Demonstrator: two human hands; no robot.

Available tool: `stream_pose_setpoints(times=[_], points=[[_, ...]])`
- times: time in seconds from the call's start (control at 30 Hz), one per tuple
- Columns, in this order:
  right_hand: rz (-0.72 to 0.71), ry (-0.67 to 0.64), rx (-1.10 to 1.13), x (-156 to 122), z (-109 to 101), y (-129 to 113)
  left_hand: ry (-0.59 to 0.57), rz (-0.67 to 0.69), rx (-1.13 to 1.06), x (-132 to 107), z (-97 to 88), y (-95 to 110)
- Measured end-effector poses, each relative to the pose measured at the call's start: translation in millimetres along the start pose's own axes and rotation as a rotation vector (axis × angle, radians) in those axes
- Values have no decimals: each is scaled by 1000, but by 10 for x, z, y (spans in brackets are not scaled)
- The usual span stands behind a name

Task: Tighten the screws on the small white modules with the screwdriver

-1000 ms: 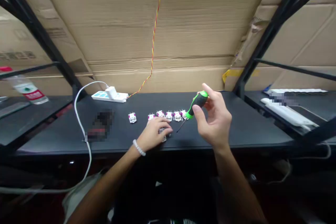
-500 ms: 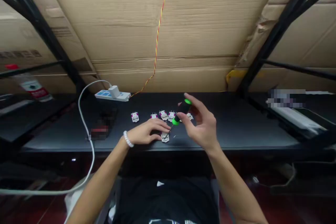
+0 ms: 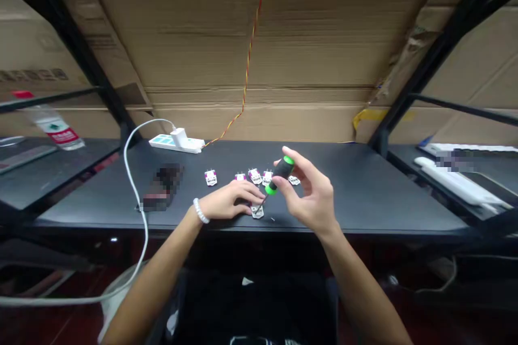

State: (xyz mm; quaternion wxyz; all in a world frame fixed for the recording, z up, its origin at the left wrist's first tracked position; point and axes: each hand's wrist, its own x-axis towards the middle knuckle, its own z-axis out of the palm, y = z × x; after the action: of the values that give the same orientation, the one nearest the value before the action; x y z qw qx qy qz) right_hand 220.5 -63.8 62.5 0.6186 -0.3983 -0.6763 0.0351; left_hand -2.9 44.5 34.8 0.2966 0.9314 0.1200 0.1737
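Note:
My right hand grips a black and green screwdriver, tilted down to the left, its tip on a small white part near the table's front edge. My left hand, with a white bead bracelet at the wrist, lies on the black table and pins that part with its fingertips. Behind the hands runs a row of several small white and pink parts, one more standing apart to the left.
A white power strip with a plugged charger and a white cable lies at the back left, a dark blurred object nearer. A red-yellow wire hangs before the cardboard wall. Bottle far left; white items far right.
My right hand came down and to the left with the screwdriver, from raised above the row to its tip resting on the part under my left fingers. The view shifted slightly.

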Motion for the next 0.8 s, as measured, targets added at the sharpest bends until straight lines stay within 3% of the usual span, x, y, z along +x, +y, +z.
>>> stream_pose_setpoints(times=[0.53,0.7,0.8], points=[[-78,18,-48,-23,63,-131,32,64,30,-1,23,-37],[-75,-95,79,-64,129,-150,23,67,6,15,4,-11],[-105,-78,60,-48,123,-126,19,69,-7,10,15,-46]])
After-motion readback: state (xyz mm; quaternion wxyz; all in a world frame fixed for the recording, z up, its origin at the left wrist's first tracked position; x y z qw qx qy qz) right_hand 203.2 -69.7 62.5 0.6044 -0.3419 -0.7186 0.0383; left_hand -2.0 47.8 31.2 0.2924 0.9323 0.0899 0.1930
